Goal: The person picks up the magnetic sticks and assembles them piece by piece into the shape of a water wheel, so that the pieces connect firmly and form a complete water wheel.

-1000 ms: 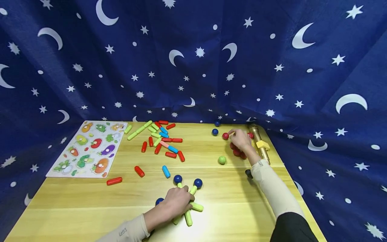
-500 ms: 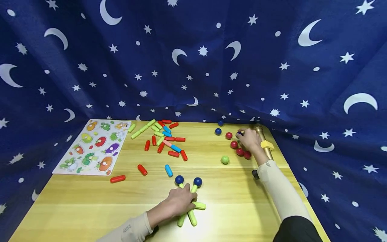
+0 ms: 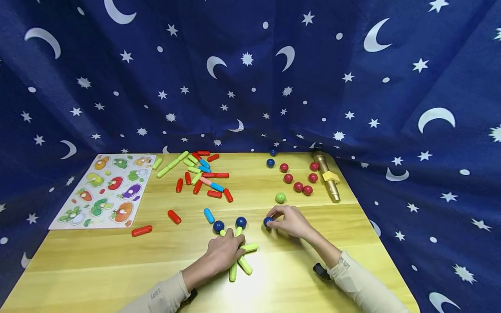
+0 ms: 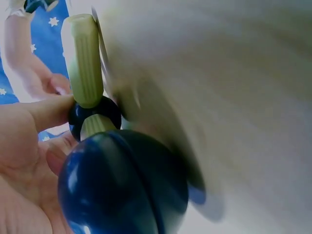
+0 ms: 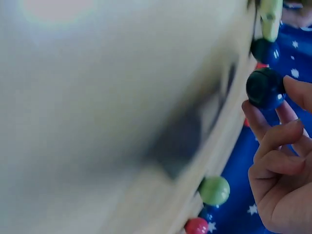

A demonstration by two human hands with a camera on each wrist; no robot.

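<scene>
My left hand (image 3: 225, 252) grips the hub of a star-shaped build of light green sticks (image 3: 245, 265), low in the middle of the head view. Two blue balls (image 3: 241, 222) cap its far sticks. In the left wrist view, thumb and fingers hold a dark blue ball (image 4: 75, 119) at the hub, where a green stick (image 4: 84, 63) joins, and a large blue ball (image 4: 122, 185) is closest to the camera. To the right of the build, my right hand (image 3: 290, 221) pinches a loose blue ball (image 5: 265, 88) between thumb and fingertips, apart from the sticks.
Several red balls (image 3: 298, 187), a green ball (image 3: 280, 198) and two blue balls (image 3: 270, 163) lie at the back right, near a gold tube (image 3: 326, 176) with a yellow block. Red, green and blue sticks (image 3: 214, 194) are scattered back left beside a vegetable picture board (image 3: 105, 191).
My right hand has picked up a blue ball near the gold tube and carried it left and nearer, beside the build. The left hand keeps its grip on the build.
</scene>
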